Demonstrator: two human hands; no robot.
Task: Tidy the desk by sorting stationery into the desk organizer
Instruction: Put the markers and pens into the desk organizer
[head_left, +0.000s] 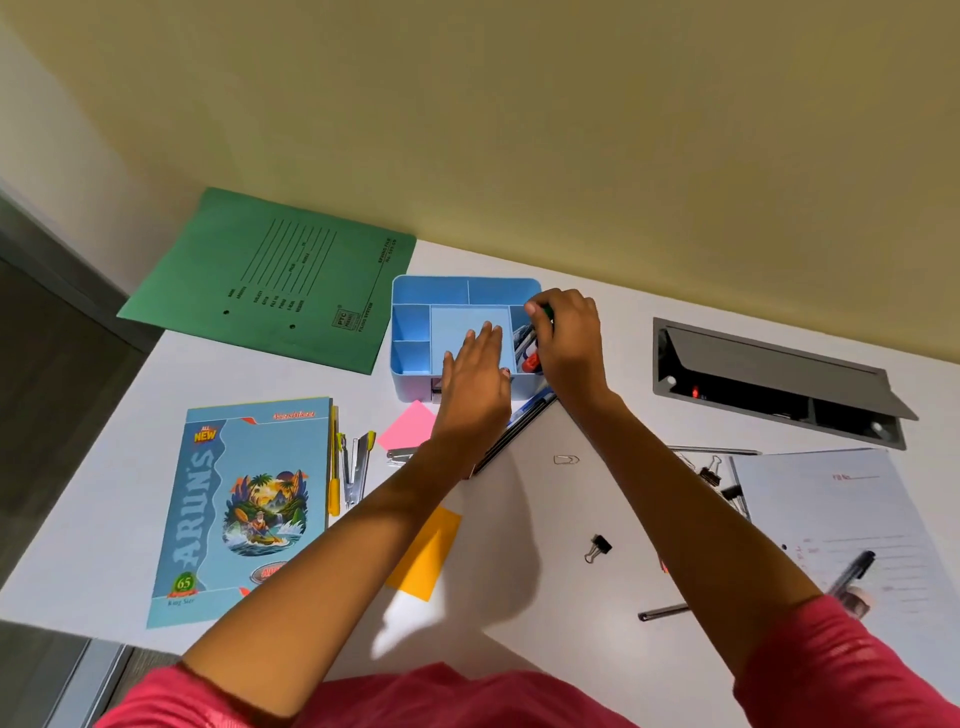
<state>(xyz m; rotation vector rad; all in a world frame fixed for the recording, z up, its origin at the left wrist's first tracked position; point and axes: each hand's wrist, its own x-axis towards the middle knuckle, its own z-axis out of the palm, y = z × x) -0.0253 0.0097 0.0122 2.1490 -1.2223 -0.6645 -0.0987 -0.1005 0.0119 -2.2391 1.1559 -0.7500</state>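
Note:
A light blue desk organizer (415, 291) with several compartments stands on the white desk near the wall. My left hand (475, 384) lies flat on its front edge, fingers together, holding nothing. My right hand (566, 338) is closed around a green-capped marker (547, 312) over the organizer's right compartment, where pens and a red-capped marker (530, 362) stand. Blue pens (530, 410) lie just in front of the organizer, partly hidden by my arms.
Green folder (280, 280) at back left. Blue notebook (244, 504), yellow pen (334, 467), stapler (356, 467), pink note (410, 423) and orange note (426, 556) on the left. Paper clip (566, 460), binder clips (600, 546), black pen (852, 571), white paper (831, 519) and open cable tray (774, 384) on the right.

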